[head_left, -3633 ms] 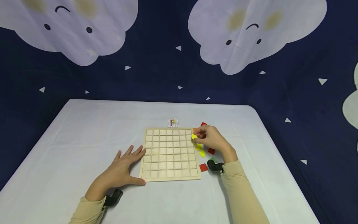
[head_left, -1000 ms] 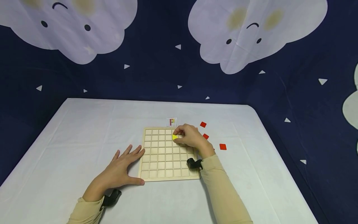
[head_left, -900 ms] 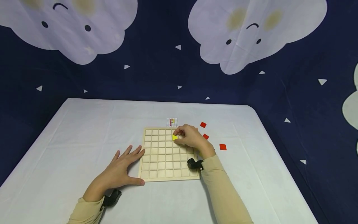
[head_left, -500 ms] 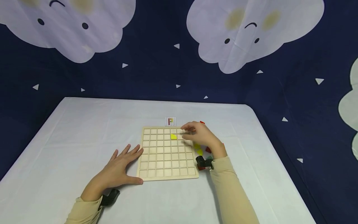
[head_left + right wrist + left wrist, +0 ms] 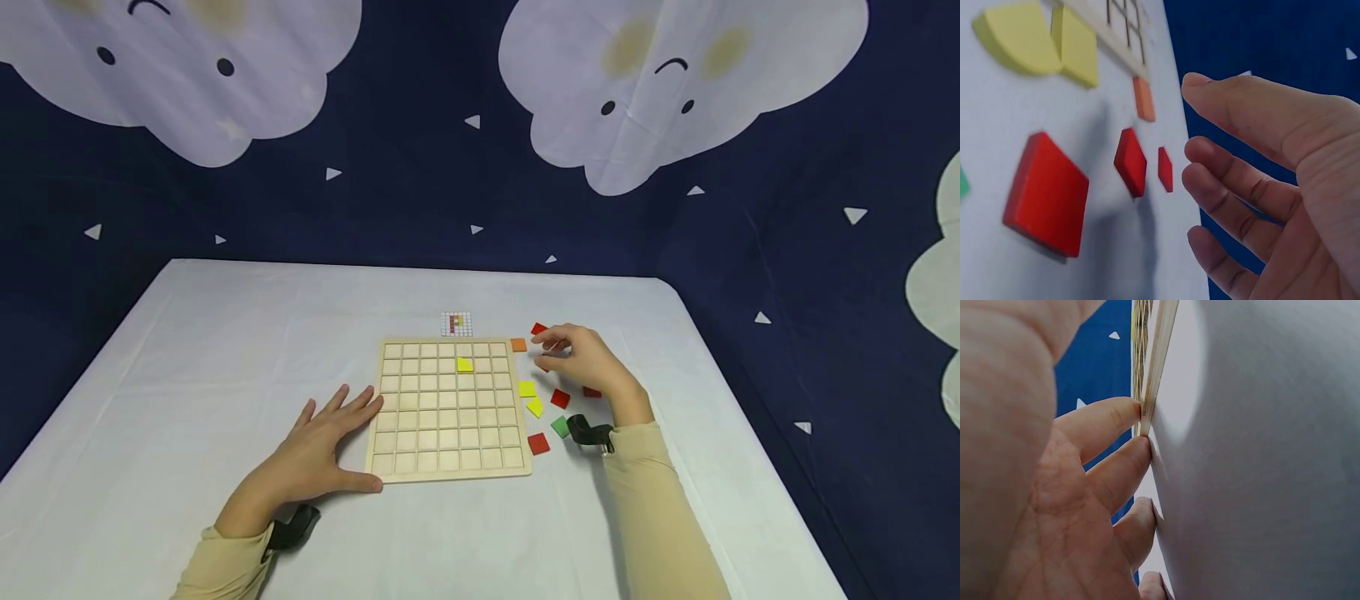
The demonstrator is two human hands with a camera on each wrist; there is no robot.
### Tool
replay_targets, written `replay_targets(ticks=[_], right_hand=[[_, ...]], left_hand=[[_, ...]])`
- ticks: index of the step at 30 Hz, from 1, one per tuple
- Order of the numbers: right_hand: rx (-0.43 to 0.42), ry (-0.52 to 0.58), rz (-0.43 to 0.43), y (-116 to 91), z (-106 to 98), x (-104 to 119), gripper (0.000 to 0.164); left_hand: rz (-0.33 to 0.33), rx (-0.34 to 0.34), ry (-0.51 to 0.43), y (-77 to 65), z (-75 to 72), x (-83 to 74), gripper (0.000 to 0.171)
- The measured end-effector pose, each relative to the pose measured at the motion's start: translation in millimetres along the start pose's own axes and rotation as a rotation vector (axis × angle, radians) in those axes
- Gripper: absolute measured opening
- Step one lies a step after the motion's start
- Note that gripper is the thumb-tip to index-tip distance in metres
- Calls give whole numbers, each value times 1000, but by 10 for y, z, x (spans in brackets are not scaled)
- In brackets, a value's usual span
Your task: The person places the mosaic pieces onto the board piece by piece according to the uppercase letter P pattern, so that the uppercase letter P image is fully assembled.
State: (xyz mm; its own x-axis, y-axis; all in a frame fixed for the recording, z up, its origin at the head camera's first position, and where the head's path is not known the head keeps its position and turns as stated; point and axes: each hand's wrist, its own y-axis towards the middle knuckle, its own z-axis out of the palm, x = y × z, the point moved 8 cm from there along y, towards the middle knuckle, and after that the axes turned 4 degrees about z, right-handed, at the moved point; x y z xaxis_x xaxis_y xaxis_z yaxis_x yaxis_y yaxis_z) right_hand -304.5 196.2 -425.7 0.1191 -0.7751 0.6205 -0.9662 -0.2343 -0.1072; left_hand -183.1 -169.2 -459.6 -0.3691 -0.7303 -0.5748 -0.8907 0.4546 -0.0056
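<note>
A wooden grid board [image 5: 450, 410] lies flat on the table, with one yellow tile [image 5: 465, 365] in a cell near its upper right. My left hand [image 5: 318, 454] is spread at the board's left side, fingertips and thumb touching its edge. Over the loose tiles to the right hovers my right hand [image 5: 588, 362], fingers loosely bent and holding nothing. Beneath and around it are red tiles [image 5: 1047, 197], an orange tile [image 5: 519, 345], a yellow square tile [image 5: 527, 389], a yellow rounded tile [image 5: 535, 407] and a green tile [image 5: 560, 427].
A small pattern card [image 5: 457, 324] with a coloured grid lies just behind the board. The white tabletop [image 5: 247, 350] extends around it to a dark blue cloud-print backdrop [image 5: 420, 133]. Another red tile [image 5: 538, 443] sits by the board's lower right edge.
The right hand took a yellow tile from the right of the board and set it in a cell. It has let go and moved back right; the left hand stays put.
</note>
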Motion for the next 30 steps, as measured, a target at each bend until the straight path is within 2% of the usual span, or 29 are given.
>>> replay_targets(ticks=[10,15,22,30], right_hand=[[82,-18,7,300,101,-112,30],[73,-28,3,402,127,-112,30],[87,-70,-23,460,158,-92,31],[113,-41,7,494,153,-120,27]], left_hand=[[5,-2,-11,-6,17,23,120],[4,-5,-9,-11,11,29,120],[2,-8,-2,-11,-6,18,120],[-5,-7,2,-8,3,14,120]])
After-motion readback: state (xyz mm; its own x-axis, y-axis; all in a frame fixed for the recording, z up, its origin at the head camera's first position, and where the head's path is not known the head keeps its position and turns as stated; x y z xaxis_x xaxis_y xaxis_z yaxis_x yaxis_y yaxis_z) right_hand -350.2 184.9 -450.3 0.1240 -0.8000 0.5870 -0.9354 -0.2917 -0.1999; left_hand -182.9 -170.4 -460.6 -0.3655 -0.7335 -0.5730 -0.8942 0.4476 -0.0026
